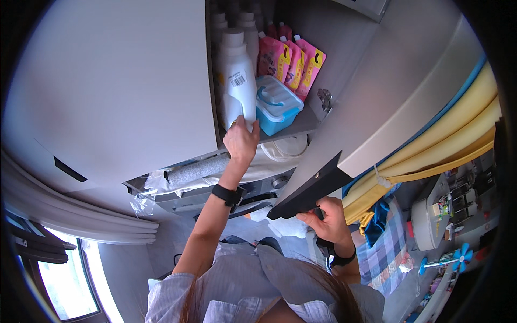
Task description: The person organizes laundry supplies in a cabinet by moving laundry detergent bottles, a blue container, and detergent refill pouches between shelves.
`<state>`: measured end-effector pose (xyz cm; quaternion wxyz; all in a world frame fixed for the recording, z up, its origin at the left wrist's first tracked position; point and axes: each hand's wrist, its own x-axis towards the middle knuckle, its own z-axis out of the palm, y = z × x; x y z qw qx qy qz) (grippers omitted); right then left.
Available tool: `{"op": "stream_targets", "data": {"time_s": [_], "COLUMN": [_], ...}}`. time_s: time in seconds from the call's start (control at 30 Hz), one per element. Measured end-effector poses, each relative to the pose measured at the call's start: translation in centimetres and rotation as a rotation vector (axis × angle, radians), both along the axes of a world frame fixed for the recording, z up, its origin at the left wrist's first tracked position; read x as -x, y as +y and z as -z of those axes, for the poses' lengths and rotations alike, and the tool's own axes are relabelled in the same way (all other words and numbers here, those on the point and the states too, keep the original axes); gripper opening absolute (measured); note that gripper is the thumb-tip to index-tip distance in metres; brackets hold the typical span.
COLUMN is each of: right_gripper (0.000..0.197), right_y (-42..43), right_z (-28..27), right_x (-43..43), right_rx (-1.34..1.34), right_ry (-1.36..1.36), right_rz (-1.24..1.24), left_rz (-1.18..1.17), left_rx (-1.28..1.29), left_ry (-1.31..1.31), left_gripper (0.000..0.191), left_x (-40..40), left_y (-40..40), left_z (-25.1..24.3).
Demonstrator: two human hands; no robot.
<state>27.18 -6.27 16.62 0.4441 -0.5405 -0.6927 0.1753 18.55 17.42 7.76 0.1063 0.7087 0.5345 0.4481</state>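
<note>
A large white plastic bottle [237, 91] with a built-in handle and a printed barcode stands at the front of an open cabinet shelf. My left hand [241, 139] grips it low, near its base, thumb on the right side. My right hand [329, 220] pinches the black edge pull [313, 187] of the open cabinet door [375, 101]. Right of the bottle sits a blue plastic box [278, 117] with a translucent lid and a blue carry handle. Several pink spouted refill pouches [274, 56] lean behind the box.
Below the shelf are a grey roll [200, 168], white cloth [250, 171] and a front-loading appliance with a knob [279, 182]. A closed cabinet door [121, 80] covers the left. Yellow curtains [440, 141] hang behind the open door. Farther right are a plaid-covered bed [383, 262] and a blue fan [462, 257].
</note>
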Motion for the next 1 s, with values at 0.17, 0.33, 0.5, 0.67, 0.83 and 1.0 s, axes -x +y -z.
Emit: {"op": "stream_targets", "data": {"time_s": [0.17,0.33,0.5,0.67,0.83,1.0], "right_gripper": [0.014,0.015,0.015,0.016,0.018,0.018], "right_y": [0.1,0.0,-0.4,-1.5,-4.2,-7.8], "right_z": [-0.1,0.3,0.3,0.4,1.2,1.4], "right_x": [0.1,0.1,-0.2,-0.9,-3.3,-5.6], "right_rx": [-0.020,0.011,0.013,0.013,0.071,-0.022], "right_ry": [-0.015,0.068,-0.002,0.054,0.067,0.358], "right_rz": [-0.003,-0.017,0.012,0.039,0.093,0.231], "left_rz": [-0.035,-0.039,-0.031,-0.046,-0.070,-0.036], "left_rx": [-0.020,-0.034,-0.041,-0.036,-0.135,-0.081], "left_ry": [-0.025,-0.036,-0.109,-0.071,-0.116,-0.247], "left_gripper": [0.029,0.029,0.030,0.031,0.033,0.041], "left_x": [1.2,2.0,2.1,2.2,2.0,1.0], "left_y": [-0.6,-0.9,-0.9,-0.8,-1.4,-4.5], "left_z": [0.2,0.4,0.6,1.0,1.0,-0.6]}}
